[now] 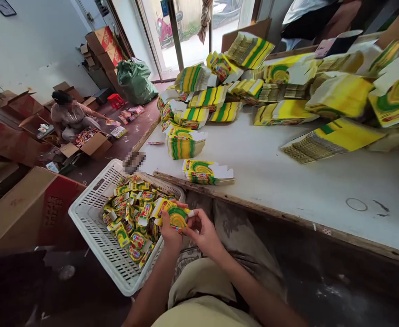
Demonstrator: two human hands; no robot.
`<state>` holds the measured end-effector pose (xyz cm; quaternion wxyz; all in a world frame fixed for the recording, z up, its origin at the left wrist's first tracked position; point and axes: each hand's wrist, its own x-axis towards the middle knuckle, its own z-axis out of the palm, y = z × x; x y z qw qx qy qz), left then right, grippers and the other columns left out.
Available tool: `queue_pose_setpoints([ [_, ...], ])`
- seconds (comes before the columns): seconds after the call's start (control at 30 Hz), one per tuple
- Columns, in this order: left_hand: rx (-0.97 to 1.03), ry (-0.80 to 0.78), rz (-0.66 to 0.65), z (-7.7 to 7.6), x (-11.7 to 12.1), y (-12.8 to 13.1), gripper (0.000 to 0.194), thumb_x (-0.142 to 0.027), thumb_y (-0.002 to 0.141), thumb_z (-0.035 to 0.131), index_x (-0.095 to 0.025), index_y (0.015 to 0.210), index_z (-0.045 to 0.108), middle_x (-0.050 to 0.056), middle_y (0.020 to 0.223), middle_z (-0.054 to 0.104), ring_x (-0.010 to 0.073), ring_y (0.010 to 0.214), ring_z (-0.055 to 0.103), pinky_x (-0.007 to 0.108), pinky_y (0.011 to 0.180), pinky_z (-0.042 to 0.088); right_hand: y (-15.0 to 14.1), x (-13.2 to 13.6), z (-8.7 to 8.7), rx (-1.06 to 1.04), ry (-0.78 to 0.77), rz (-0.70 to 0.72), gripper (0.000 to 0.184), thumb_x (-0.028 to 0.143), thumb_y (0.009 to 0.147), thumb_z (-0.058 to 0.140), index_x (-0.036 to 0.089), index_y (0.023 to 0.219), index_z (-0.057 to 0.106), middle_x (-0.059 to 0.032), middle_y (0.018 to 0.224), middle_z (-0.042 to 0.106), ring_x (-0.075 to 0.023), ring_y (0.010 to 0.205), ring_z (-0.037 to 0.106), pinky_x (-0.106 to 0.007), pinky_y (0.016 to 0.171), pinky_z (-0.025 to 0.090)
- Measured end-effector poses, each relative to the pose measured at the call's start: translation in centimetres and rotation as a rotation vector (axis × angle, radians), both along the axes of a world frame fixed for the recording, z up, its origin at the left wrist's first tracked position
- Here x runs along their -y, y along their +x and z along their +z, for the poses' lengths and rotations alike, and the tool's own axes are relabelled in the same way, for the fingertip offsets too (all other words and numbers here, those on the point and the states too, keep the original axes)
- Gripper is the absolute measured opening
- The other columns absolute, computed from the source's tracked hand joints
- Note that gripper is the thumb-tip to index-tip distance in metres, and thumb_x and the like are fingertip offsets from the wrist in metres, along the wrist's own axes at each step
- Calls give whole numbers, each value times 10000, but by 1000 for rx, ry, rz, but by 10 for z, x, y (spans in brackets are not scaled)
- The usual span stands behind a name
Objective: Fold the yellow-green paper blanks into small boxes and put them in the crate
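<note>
Between my two hands is a small yellow and green printed carton (178, 219), held above my lap beside the basket. My left hand (170, 234) grips its left side, thumb lying over the front. At the carton's right end, the fingers of my right hand (202, 231) are bent and pinch the edge by a white flap. To the left stands a white plastic basket (93, 231), heaped with many folded cartons (134, 227) of the same print. A short stack of flat cartons (208, 172) lies on the table edge nearest my hands.
The white table (253, 172) with a worn wooden edge carries many bundles of flat cartons (219, 97). A large cardboard box (25, 209) stands left of the basket. Another person (73, 116) sits low by an open box (90, 143); a green sack (136, 81) is near the doorway.
</note>
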<state>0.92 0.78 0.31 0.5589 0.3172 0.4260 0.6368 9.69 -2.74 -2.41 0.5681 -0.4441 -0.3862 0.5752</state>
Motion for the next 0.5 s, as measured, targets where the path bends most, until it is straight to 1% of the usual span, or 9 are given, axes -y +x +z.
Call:
queue_pose_setpoints([
  [0.1,-85,-27,-10,-7,4,-1,558,-713,732,614,-187,901,686,68,850,708,220,845,675,341,845,539,1,1,-4,-69,-34,2,477,461,707,790,233,957,454,21,805,581,-136,715,571,-261,643,454],
  [0.23,-142,-37,28,-15,5,-4,613,-767,711,589,-183,857,707,68,836,723,215,844,679,323,866,532,9,4,-1,-114,-68,140,509,479,719,770,244,999,416,30,782,582,-130,668,559,-263,615,442],
  [0.3,-141,-37,74,-17,4,-5,637,-791,679,595,-179,818,709,69,816,724,219,824,679,320,837,537,13,4,4,-147,-68,204,590,494,714,766,253,1110,400,20,831,596,-140,707,577,-288,666,463],
  [0.33,-128,-41,101,-17,3,-5,646,-797,660,606,-178,812,710,70,814,725,222,812,679,320,813,542,15,4,7,-146,-57,213,653,492,713,764,258,1187,380,7,876,603,-152,757,591,-307,710,472],
  [0.4,-74,-55,131,-16,2,-4,658,-799,632,628,-178,835,711,72,818,726,228,785,679,322,757,547,16,5,10,-100,-17,187,766,463,731,747,260,1327,310,-25,969,607,-184,886,599,-346,810,466],
  [0.43,-40,-57,111,-15,2,-3,664,-796,627,634,-178,857,710,74,829,726,231,780,679,325,740,547,16,6,11,-62,4,163,794,442,743,734,253,1368,283,-38,1000,602,-197,936,592,-360,847,456],
  [0.5,33,-47,18,-11,1,-1,661,-780,623,655,-180,896,700,76,852,721,231,786,677,328,733,544,13,8,12,23,42,118,802,400,759,708,232,1408,267,-49,1011,592,-213,969,576,-376,880,441],
])
